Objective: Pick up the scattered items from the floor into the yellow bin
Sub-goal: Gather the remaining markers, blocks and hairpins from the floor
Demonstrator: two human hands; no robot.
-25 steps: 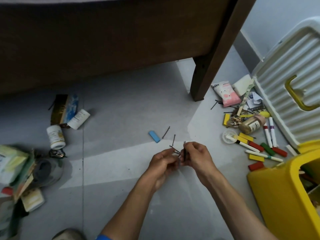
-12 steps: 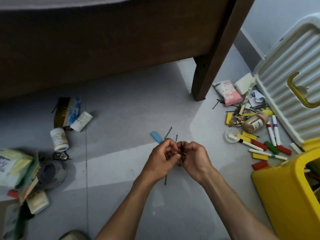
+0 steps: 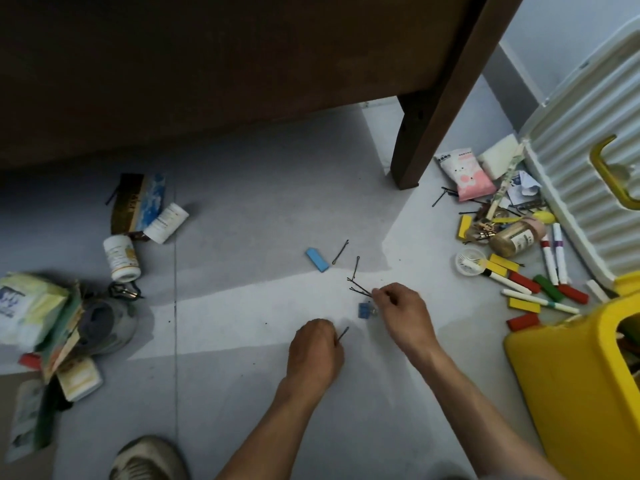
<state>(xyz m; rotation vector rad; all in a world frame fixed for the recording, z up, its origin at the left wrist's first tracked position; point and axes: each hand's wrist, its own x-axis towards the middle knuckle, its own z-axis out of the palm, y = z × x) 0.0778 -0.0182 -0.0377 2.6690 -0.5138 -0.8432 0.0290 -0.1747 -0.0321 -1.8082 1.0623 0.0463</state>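
Early stage. Right hand (image 3: 401,308) pinching thin black hairpins (image 3: 360,289); left hand (image 3: 317,351) pinching another hairpin (image 3: 343,333). Yellow plastic bin (image 3: 561,386) partly filled; most clutter remaining on grey floor (image 3: 242,306).

Yellow bin (image 3: 568,393), plain. Floor (image 3: 242,341) pale grey, tiled. Bed frame (image 3: 242,64) dark brown wood. Eraser-like block (image 3: 317,259) light blue. Small clip (image 3: 365,310) blue. Hairpins (image 3: 360,287) black. Packet (image 3: 464,174) pink and white. Blocks (image 3: 523,304) yellow; others (image 3: 523,322) red; one (image 3: 549,287) green. Ribbed lid (image 3: 571,188) cream, handle (image 3: 609,178) yellow. Bottle (image 3: 121,258) white, yellow label.
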